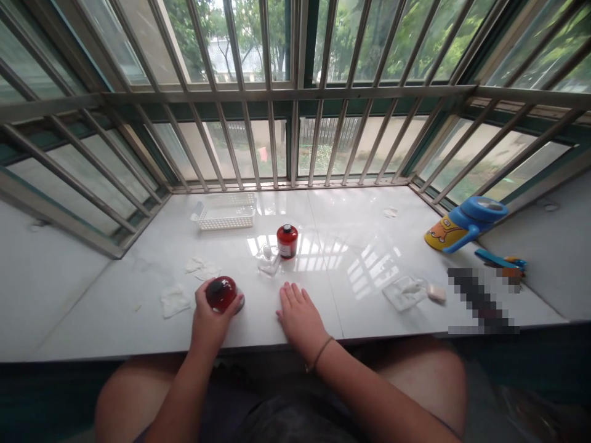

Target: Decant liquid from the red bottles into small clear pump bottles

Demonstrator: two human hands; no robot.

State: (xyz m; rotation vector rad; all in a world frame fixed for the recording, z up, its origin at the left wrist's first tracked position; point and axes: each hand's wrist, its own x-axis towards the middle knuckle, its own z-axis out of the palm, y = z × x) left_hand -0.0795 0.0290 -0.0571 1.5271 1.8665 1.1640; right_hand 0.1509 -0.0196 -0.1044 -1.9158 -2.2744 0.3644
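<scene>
My left hand (210, 320) grips a small dark red bottle with a black cap (221, 293), held low over the white sill (351, 307) near its front edge. Flat on the sill to the right of it lies my right hand (298, 314), palm down, fingers together, holding nothing. A second red bottle with a black cap and white label (287, 240) stands upright farther back. Just left of that bottle lies a clear plastic piece (268, 258).
A white mesh basket (225, 212) sits at the back left. Crumpled white tissues (174, 301) lie left of my left hand. A clear tray with white bits (409, 290) is at the right, a blue and yellow cup (464, 224) farther right. Metal window bars (295, 92) enclose the sill.
</scene>
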